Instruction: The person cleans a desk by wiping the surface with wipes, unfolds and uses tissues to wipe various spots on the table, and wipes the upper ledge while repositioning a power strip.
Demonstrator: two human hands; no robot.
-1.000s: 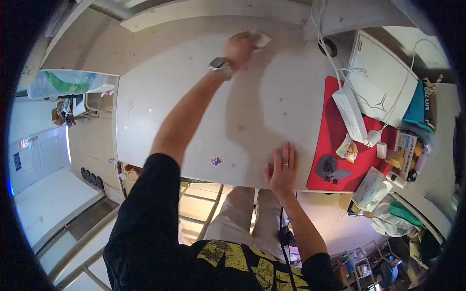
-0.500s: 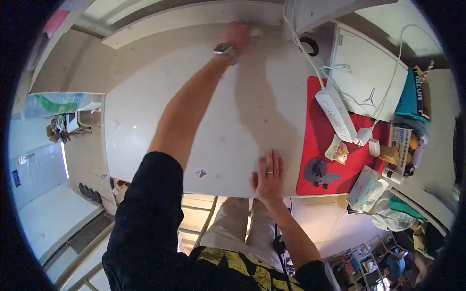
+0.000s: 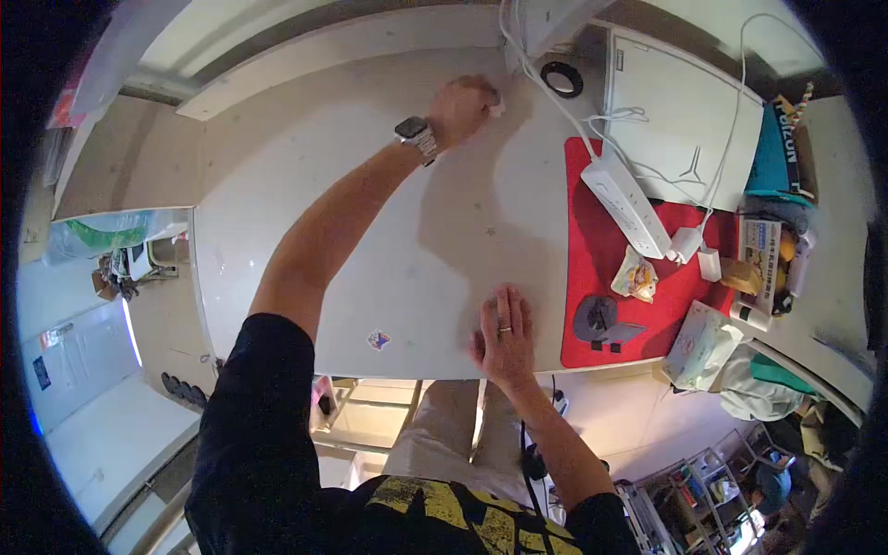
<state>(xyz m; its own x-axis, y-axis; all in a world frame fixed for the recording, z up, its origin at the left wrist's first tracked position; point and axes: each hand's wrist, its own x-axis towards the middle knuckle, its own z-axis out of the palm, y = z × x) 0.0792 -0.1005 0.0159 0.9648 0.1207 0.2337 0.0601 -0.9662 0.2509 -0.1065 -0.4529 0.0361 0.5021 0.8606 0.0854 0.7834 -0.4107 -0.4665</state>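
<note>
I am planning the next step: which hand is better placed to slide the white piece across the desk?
Probably the left hand: it holds the white piece near the back of the desk. The right hand rests near the front, away from it.

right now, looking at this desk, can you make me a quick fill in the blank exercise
1. The left hand has a ____ on its wrist.
2. The right hand wears a ____ on one finger.
3. The mat under the power strip is coloured ____.
4. The white tissue or cloth is in the ____ hand.

Missing words: watch; ring; red; left
</note>
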